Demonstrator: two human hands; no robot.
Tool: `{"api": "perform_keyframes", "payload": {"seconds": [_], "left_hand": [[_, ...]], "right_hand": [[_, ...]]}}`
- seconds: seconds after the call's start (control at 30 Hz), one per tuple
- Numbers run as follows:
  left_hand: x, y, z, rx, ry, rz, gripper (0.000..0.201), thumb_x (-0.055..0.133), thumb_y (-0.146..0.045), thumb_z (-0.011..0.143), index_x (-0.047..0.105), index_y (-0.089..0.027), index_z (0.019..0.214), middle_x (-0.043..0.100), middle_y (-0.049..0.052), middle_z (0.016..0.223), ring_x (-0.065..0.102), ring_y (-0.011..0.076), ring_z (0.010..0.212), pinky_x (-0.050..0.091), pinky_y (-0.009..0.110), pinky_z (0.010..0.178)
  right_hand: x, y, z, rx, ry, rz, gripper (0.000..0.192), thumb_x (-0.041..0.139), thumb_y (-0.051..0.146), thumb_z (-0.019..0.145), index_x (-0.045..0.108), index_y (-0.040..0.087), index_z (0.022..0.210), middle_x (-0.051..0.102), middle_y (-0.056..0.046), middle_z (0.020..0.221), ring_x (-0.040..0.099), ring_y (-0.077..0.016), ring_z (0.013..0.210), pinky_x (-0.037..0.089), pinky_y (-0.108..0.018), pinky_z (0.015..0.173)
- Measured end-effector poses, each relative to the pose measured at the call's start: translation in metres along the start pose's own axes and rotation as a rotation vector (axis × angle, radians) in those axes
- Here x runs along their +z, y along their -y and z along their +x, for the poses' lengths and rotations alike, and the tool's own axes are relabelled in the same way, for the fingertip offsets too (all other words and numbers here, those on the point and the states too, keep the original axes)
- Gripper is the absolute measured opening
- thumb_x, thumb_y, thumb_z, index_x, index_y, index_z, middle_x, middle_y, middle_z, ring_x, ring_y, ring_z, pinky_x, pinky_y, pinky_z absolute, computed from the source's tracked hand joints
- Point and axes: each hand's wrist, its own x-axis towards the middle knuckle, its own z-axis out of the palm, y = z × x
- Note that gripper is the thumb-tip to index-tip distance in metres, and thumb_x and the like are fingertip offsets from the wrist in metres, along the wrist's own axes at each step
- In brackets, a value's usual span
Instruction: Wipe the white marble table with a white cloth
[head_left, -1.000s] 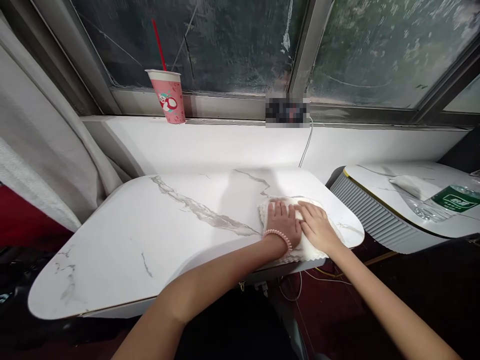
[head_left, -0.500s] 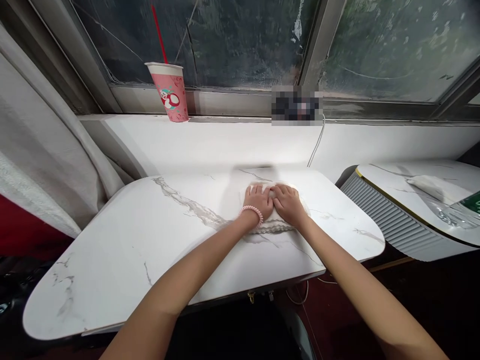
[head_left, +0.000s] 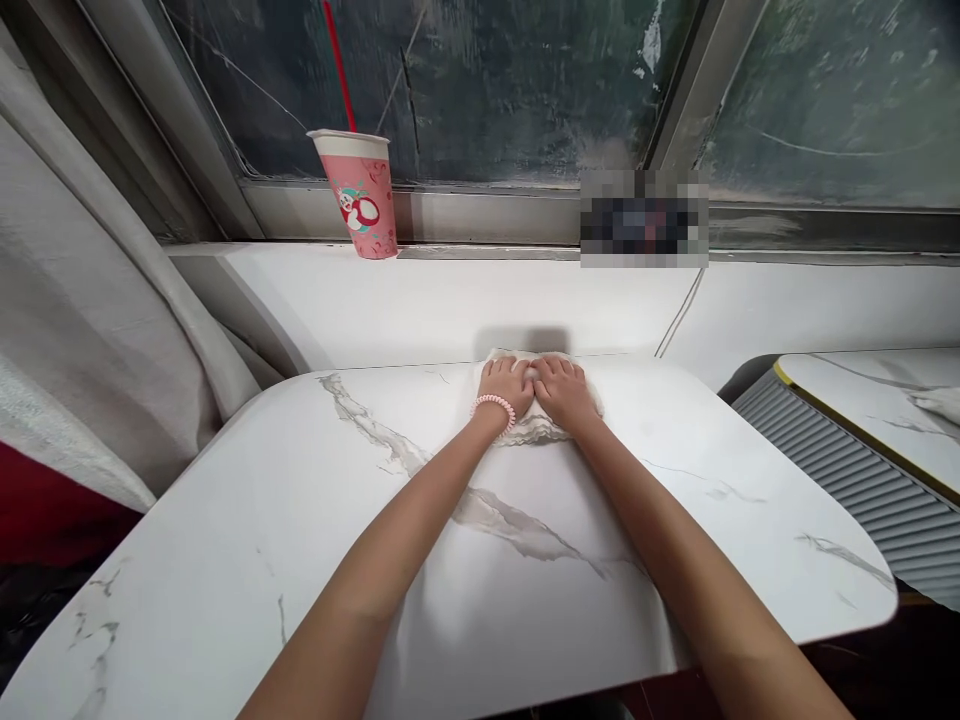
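A white cloth point(head_left: 541, 431) with a ruffled edge lies bunched on the marbled white table point(head_left: 465, 590), close to the wall. My left hand point(head_left: 507, 384), with a pink coiled band around the wrist, presses down on the cloth's left part. Its fingers lie flat and point towards the wall. Beside it my right hand point(head_left: 561, 388) rests on the right part of the cloth, fingers also laid out flat. The thumbs almost meet in the middle. Much of the cloth is hidden beneath both palms.
A pink paper cup point(head_left: 363, 205) with a red straw stands on the window ledge at the left. A pixelated object point(head_left: 643, 220) sits further right, with a cable hanging below. Grey curtains point(head_left: 97, 290) hang at the left. A ribbed cabinet point(head_left: 840, 470) stands at the right.
Both hands have pushed the cloth away from me across the table, nearer to the wall. My view has shifted closer to the table and a little to the left.
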Motion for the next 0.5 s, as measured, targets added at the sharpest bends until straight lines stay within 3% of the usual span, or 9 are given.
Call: {"api": "perform_keyframes", "payload": {"seconds": [0.23, 0.5], "left_hand": [[-0.011, 0.043, 0.007, -0.008, -0.02, 0.044, 0.041, 0.038, -0.028, 0.097, 0.054, -0.021, 0.134, 0.054, 0.008, 0.142, 0.046, 0.0209, 0.133, 0.025, 0.037, 0.118], [-0.027, 0.063, -0.03, -0.124, -0.038, 0.125, 0.042, 0.035, -0.026, 0.099, 0.052, -0.021, 0.137, 0.052, 0.009, 0.146, 0.045, 0.0215, 0.136, 0.025, 0.04, 0.118]], "right_hand": [[0.018, 0.033, 0.029, -0.009, -0.012, -0.01, 0.036, 0.036, 0.024, 0.095, 0.056, 0.02, 0.125, 0.059, -0.014, 0.133, 0.048, -0.0308, 0.123, 0.03, -0.049, 0.106], [0.017, 0.072, 0.017, -0.125, -0.004, 0.046, 0.035, 0.036, 0.023, 0.097, 0.056, 0.017, 0.125, 0.058, -0.015, 0.134, 0.047, -0.029, 0.125, 0.03, -0.048, 0.108]]}}
